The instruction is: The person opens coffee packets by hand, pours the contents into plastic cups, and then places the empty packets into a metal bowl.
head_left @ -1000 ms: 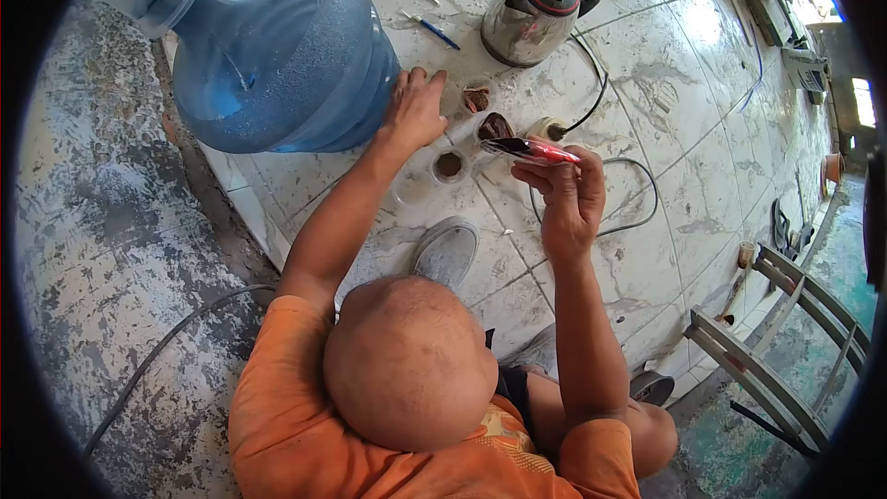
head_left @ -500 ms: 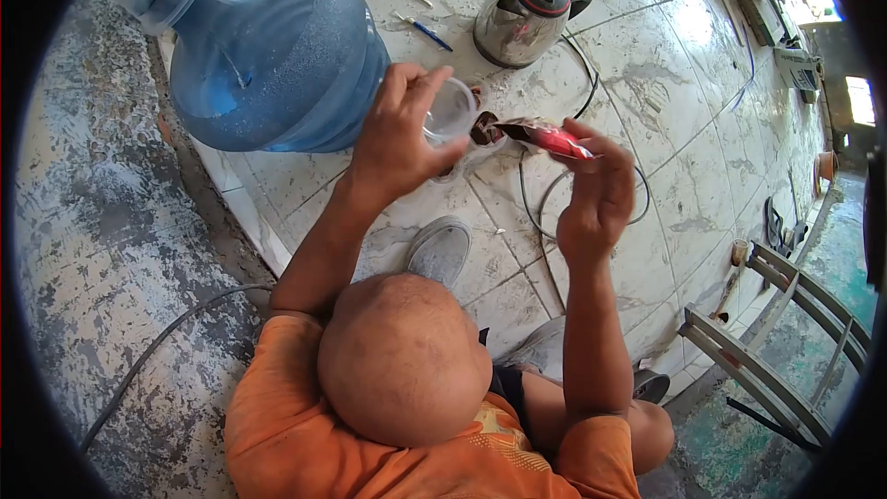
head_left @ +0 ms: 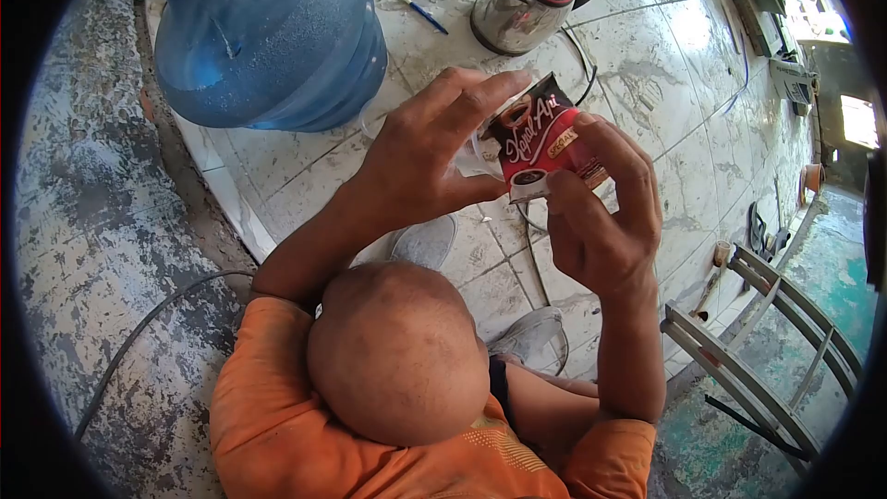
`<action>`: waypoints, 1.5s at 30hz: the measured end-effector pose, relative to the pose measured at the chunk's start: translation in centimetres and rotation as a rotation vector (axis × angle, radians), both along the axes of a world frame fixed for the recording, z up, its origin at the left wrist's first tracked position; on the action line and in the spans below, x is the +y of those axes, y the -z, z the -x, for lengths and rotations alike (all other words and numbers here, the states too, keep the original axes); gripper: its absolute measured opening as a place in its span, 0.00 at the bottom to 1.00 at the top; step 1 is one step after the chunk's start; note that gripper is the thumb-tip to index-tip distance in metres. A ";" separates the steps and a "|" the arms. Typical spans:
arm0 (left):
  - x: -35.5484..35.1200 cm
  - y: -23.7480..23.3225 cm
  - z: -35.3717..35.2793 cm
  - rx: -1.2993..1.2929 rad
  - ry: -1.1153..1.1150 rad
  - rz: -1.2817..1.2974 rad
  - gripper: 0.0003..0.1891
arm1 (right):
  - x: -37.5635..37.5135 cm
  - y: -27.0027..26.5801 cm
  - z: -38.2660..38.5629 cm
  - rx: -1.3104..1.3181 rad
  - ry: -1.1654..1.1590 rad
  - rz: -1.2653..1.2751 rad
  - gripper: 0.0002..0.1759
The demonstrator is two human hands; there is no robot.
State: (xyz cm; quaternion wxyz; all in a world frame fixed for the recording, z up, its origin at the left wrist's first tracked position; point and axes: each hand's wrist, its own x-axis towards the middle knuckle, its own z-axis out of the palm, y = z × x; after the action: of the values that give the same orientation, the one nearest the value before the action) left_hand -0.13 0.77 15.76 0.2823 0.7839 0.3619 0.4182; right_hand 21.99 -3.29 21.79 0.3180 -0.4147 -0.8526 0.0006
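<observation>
My right hand [head_left: 610, 208] pinches a coffee sachet [head_left: 554, 143] by its right side, thumb in front. Dark red and black, the sachet has its printed front turned up and reads "Kopi"-like lettering with a pictured cup. Curled around a clear plastic cup [head_left: 469, 162], my left hand [head_left: 430, 148] has its fingertips and thumb close to the sachet's left edge. Most of the cup is hidden by the hand and sachet. Whether the left fingertips touch the sachet is hard to tell.
A large blue water jug [head_left: 277, 46] lies tilted at upper left. An electric kettle [head_left: 522, 9] stands on the dusty tiles, its black cord [head_left: 582, 65] trailing. A blue pen [head_left: 425, 16] lies nearby. A metal ladder-like frame [head_left: 748, 351] is at lower right.
The sachet has turned from edge-on to show its printed front, and my right hand has lowered slightly. My left hand has shifted right, closer to the sachet. The view has shifted a little.
</observation>
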 end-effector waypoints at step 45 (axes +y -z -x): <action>-1.2 1.2 -1.7 -0.316 0.221 -0.007 0.47 | -2.1 1.9 1.6 0.428 -0.175 0.185 0.31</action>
State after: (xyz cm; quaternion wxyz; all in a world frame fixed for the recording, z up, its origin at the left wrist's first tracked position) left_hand 1.53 -0.47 14.55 0.3774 0.7443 0.2233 0.5038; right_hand 20.35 -5.42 19.90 0.4506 -0.3572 -0.7949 0.1938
